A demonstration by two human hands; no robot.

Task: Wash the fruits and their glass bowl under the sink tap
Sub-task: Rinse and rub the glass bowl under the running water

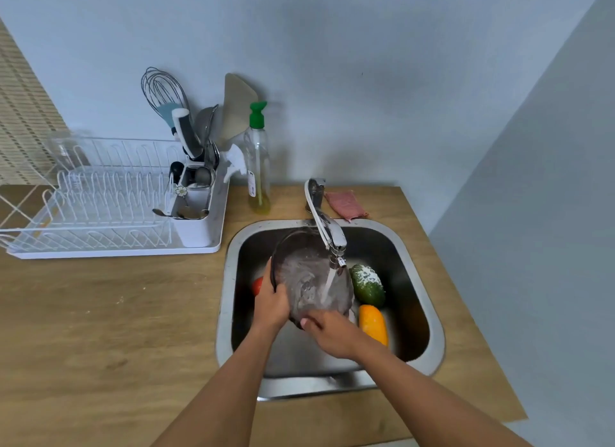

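Note:
A dark glass bowl (304,273) is held tilted inside the steel sink (422,260), its inside facing me. Water runs from the tap (327,230) onto the bowl's inner surface. My left hand (271,305) grips the bowl's left rim. My right hand (331,333) holds its lower edge, thumb on the rim. A green fruit (367,285) with foam on it lies in the sink to the right of the bowl. An orange-yellow fruit (374,323) lies just in front of it. A red fruit (257,285) peeks out behind my left hand, mostly hidden.
A white dish rack (100,200) with a utensil holder (194,193) stands on the wooden counter (100,330) at the left. A dish soap bottle (258,160) with a green cap is behind the sink. A pink cloth (346,205) lies beside the tap base.

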